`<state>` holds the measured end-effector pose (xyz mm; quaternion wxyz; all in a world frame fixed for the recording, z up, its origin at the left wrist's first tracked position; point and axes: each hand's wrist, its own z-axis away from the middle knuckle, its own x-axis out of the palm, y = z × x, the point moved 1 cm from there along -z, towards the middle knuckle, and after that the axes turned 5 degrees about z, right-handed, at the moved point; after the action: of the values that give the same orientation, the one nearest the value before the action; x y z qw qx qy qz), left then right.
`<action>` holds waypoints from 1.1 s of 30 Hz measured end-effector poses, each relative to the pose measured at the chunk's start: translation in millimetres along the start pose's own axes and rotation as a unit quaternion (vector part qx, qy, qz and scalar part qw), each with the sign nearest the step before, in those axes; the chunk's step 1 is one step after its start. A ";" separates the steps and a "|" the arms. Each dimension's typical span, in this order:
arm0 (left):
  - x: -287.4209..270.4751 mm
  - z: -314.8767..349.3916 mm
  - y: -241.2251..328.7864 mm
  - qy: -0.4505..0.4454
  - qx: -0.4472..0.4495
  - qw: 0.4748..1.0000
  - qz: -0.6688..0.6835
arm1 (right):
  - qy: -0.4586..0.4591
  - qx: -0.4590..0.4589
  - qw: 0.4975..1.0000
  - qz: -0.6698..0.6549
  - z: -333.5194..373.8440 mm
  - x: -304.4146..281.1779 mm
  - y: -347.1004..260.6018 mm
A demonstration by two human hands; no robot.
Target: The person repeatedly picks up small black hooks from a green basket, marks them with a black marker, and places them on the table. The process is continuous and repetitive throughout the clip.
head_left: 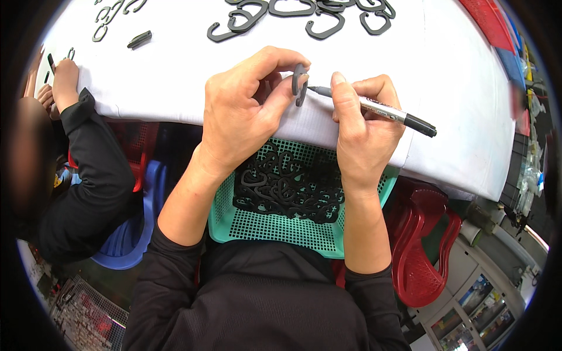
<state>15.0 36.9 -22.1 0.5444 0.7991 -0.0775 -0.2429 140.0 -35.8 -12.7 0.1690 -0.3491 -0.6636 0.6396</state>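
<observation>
Between the thumb and fingers of my left hand [246, 105] is a dark grey hook-shaped ring [299, 82], held up above the table's near edge. My right hand [366, 120] grips a marker pen [386, 110] with a pale barrel and black ends. The pen's tip points left and lies close against the ring; whether it touches I cannot tell. Below my hands, a green mesh basket [234, 225] rests at my lap, holding a heap of black hook rings [287, 187]. More dark hook rings [287, 9] lie spread at the far side of the table.
A black pen cap [140, 40] lies on the white-covered table [170, 70]. At the left, a co-worker's hand [65, 79] holds a dark pen beside a small ring. A blue chair [132, 243] stands left, a red chair [421, 257] right. Red and blue bins [489, 23] edge the far right.
</observation>
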 end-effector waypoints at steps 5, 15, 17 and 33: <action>0.5 -0.1 -0.1 0.002 0.007 1.000 -0.002 | -0.005 -0.009 1.000 0.010 -0.5 0.3 -0.7; 0.7 -0.7 1.0 0.004 0.016 1.000 -0.005 | -0.005 -0.006 1.000 0.008 0.1 1.4 -2.8; 0.8 -0.9 0.2 0.005 0.017 1.000 -0.005 | -0.005 -0.007 1.000 0.002 -0.6 2.2 -2.8; 2.7 -0.1 2.0 0.036 0.053 0.997 -0.046 | 0.063 -0.054 0.996 -0.026 9.3 -11.0 -6.1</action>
<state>17.6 35.2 -21.1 0.4917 0.8379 -0.0338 -0.2345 139.9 -49.7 -5.5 0.2080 -0.3801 -0.6941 0.5749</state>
